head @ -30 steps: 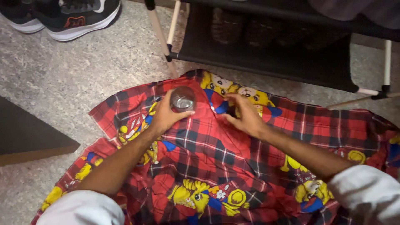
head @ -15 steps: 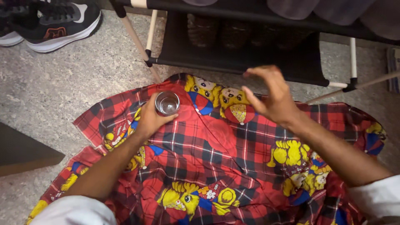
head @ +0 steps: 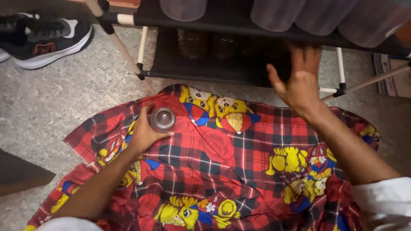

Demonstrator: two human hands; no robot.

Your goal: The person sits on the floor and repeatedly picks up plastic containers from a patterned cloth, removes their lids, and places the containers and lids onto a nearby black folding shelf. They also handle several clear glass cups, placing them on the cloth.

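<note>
Left hand point(head: 143, 132) grips the glass point(head: 162, 119) on soft plaid cloth point(head: 239, 149) w/ fingers wrapped round, right hand point(head: 299, 83) open & empty by the rack point(head: 222, 19), so glass prob tips if bumped.

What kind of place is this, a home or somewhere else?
Most likely a home, near an entryway. A shoe rack stands on a speckled stone floor, sneakers sit beside it, and a red plaid cloth is spread on the floor.

Right hand point(head: 299, 81) fingertips lost in dark under rack point(head: 222, 19). Shoes point(head: 205, 42) on lower shelf dim, indistinct. Sneaker point(head: 43, 36) cut by left edge. Cloth point(head: 239, 158) runs off bottom edge.
</note>
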